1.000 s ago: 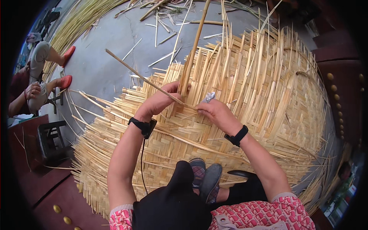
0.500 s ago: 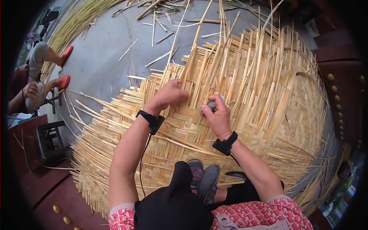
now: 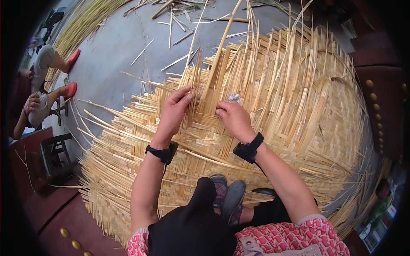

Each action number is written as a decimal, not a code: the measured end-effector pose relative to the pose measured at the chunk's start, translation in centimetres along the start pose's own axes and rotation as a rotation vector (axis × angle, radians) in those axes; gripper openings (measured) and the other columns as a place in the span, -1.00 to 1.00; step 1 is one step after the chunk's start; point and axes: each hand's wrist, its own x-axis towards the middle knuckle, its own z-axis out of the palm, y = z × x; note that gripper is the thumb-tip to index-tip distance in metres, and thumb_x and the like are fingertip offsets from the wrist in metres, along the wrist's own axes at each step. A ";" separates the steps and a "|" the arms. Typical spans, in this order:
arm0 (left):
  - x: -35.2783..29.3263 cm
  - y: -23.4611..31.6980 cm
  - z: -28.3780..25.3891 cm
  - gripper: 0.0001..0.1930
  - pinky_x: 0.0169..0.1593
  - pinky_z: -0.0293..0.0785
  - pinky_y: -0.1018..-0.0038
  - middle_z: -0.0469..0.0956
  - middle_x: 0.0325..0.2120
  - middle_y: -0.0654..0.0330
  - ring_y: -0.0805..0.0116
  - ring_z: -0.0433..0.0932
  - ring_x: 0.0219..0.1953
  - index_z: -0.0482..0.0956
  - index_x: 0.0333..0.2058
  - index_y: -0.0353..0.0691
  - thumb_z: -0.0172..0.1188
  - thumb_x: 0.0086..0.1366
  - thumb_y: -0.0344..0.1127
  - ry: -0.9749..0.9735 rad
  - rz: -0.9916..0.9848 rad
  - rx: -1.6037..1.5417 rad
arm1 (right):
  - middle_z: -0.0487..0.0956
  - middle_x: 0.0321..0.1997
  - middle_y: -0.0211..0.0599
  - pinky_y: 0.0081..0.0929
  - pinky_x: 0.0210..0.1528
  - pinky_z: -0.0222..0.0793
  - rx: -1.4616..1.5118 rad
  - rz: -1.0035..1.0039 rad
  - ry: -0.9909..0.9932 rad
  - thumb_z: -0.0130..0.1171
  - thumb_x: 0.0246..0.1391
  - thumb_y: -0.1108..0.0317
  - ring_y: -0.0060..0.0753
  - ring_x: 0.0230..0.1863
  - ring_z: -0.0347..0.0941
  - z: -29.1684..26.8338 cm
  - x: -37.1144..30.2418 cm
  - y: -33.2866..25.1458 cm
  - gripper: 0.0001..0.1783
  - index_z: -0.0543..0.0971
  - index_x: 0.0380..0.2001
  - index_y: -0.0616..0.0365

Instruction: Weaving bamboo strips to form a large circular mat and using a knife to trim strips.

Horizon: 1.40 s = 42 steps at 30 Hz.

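A large mat of flat, straw-coloured split reed strips [image 3: 205, 149] lies under my hands and feet, woven near me, with long loose ends fanning out at the far side. My left hand [image 3: 174, 112] pinches a few upright reed strips [image 3: 197, 79] between thumb and fingers at the weave's edge. One more strip slants out to its left. My right hand [image 3: 234, 119] is closed low over the mat, just right of those strips. A small silvery-grey object [image 3: 233, 97] pokes out beyond its knuckles; the rest is hidden in the fist, so its kind cannot be told.
Reed scraps [image 3: 177, 32] litter the grey floor [image 3: 115, 59] beyond the mat, near a long reed bundle [image 3: 81, 30]. At left sits a person in red shoes [image 3: 70, 89], by a small dark stool [image 3: 57, 155]. A dark red studded panel [image 3: 378, 115] stands at right.
My left hand has turned and now holds strips raised from the weave. My right hand has rolled over, palm down, shifting slightly left; the grey object is now mostly covered.
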 end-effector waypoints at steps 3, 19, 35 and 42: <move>0.2 0.3 0.4 -0.64 -0.07 0.61 0.44 0.61 -0.11 0.11 0.36 0.62 -0.13 0.44 0.14 -0.35 0.09 0.41 -0.40 0.072 -0.027 0.046 | 0.50 -0.34 -0.12 -0.16 -0.25 0.40 -0.006 0.002 0.020 0.14 0.16 0.26 -0.02 -0.28 0.49 0.2 -0.2 -0.1 -0.85 0.61 -0.25 0.01; -2.6 -3.2 -1.2 -0.85 -0.22 0.47 0.51 0.59 -0.30 0.33 0.46 0.54 -0.28 0.66 -0.31 -0.22 0.22 0.19 -0.61 0.405 0.542 0.658 | 0.53 -0.27 -0.08 -0.26 -0.12 0.43 0.338 0.026 0.079 0.21 0.14 0.30 -0.07 -0.19 0.51 0.2 -1.9 0.7 -0.67 0.59 -0.02 0.09; 1.7 7.4 -7.2 -0.71 -0.10 0.39 0.51 0.54 -0.35 0.25 0.50 0.44 -0.20 0.58 -0.10 -0.28 -0.02 0.23 -0.45 -0.130 -0.113 0.407 | 0.53 -0.35 -0.13 -0.24 -0.21 0.47 0.084 -0.514 -0.093 0.14 0.10 0.47 -0.05 -0.29 0.51 4.5 2.7 -4.2 -0.81 0.60 -0.19 0.04; 2.8 6.3 -5.7 -0.55 -0.20 0.43 0.50 0.59 -0.31 0.16 0.43 0.52 -0.24 0.38 0.03 -0.33 0.18 0.12 -0.42 -0.047 -0.229 0.753 | 0.58 -0.34 -0.23 -0.31 -0.27 0.50 0.093 -0.711 0.027 0.19 0.03 0.49 -0.14 -0.31 0.54 3.5 1.0 -4.3 -0.72 0.65 -0.17 -0.08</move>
